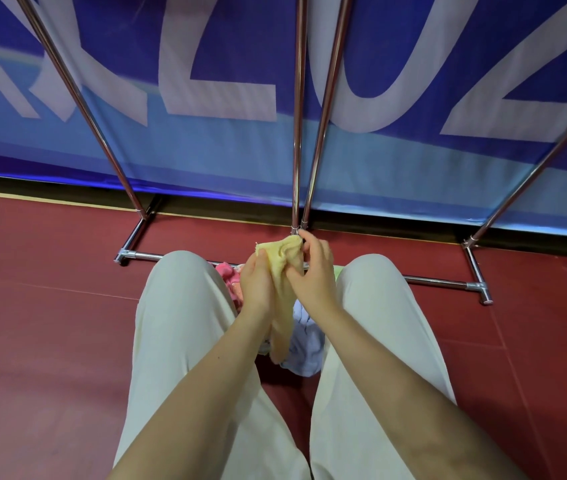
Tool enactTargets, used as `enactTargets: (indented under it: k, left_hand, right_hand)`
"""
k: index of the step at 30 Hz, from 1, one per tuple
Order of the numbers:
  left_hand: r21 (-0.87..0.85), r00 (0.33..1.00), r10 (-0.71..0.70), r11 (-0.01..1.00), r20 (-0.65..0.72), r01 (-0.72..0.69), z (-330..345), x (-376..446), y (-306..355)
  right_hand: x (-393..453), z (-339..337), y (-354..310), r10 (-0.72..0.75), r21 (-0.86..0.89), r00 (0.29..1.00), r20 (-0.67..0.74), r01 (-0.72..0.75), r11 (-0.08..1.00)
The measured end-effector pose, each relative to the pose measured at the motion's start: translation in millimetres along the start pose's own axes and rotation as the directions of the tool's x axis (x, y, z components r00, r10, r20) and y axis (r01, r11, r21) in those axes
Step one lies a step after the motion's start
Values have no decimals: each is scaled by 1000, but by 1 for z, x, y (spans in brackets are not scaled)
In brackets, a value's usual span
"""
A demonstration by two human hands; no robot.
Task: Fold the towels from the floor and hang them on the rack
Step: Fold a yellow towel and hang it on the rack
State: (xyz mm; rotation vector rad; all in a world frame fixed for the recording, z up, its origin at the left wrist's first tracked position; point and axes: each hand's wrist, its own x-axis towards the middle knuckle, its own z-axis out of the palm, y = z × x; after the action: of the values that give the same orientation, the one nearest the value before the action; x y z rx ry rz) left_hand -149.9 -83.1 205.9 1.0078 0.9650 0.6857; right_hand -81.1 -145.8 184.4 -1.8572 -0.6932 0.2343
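- Yellow towel (281, 255) bunched and held up between both hands, above the gap between the knees, its lower end hanging down toward the floor.
- Left hand (257, 284) wrapped round the towel's left side, fingers curled on the cloth, thumb edge toward the camera.
- Right hand (313, 268) pinching the towel's upper right part, fingertips (304, 239) bent over the gathered top edge, thumb pressed on the cloth lower down.
- Both forearms bare, reaching forward from the bottom of the view and converging on the towel.
- Pink towel (228, 276) crumpled on the floor just behind the left knee, partly hidden by the left hand.
- Pale blue-white towel (304, 336) lying on the floor between the legs, under the hanging yellow end.
- Small green patch (338, 270) of cloth showing at the right knee; too little visible to tell what it is.
- Cream trousers (178, 323) covering both legs, knees spread apart, seated or crouched facing the rack.
- Chrome rack (297, 109) standing just beyond the knees: upright poles rising out of frame, base bar (437, 281) running across the floor with short feet at both ends.
- Dark red floor (43, 306) all around, with thin seam lines.
- Blue banner (226, 64) with large white letters hanging behind the rack, reaching almost to the floor.
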Motion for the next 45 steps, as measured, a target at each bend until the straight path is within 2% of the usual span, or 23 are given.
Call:
enactTargets:
  k: [3, 5, 9, 12, 14, 18, 24, 31, 34, 37, 42, 45]
  left_hand:
    - [9, 1000, -4, 1000, 2, 4, 0, 0, 8]
    - [41, 1000, -12, 999, 24, 11, 1, -1, 9]
    - [87, 998, -50, 995, 35, 47, 2, -7, 10]
    - [108, 981, -144, 985, 126, 131, 0, -4, 8]
    - [175, 970, -123, 981, 211, 86, -2, -2, 4]
    - [273, 960, 54, 953, 276, -132, -4, -5, 5]
    - [282, 962, 121, 940, 243, -190, -16, -2, 7]
    - [371, 914, 249, 855, 319, -363, -29, -3, 13]
    - [334, 913, 278, 866, 297, -373, -32, -6, 20]
    - [219, 940, 273, 923, 204, -316, -36, -6, 32]
    - [-43, 974, 195, 981, 113, -191, -48, -2, 52]
    - [-104, 978, 179, 980, 111, -167, -48, -1, 57]
  right_hand:
    - [2, 2, 1, 148, 81, 986, 81, -154, 985]
    - [2, 4, 1, 214, 49, 969, 125, -221, 974]
    - [2, 3, 2, 217, -40, 974, 67, -215, 976]
    - [3, -3, 0, 239, -13, 971, 17, -238, 971]
    - [3, -6, 0, 253, 48, 967, 18, -253, 966]
    - [4, -9, 2, 269, 133, 960, 78, -278, 951]
    - [-2, -15, 3, 209, 103, 958, 197, -232, 967]
    - [-8, -13, 3, 179, 109, 944, 277, -216, 970]
    - [-8, -11, 4, 185, 133, 940, 287, -230, 964]
    - [-7, -9, 1, 152, 124, 939, 308, -198, 972]
    - [-18, 14, 9, 101, -102, 916, 388, -66, 993]
    - [-25, 25, 11, 155, -77, 886, 438, -135, 988]
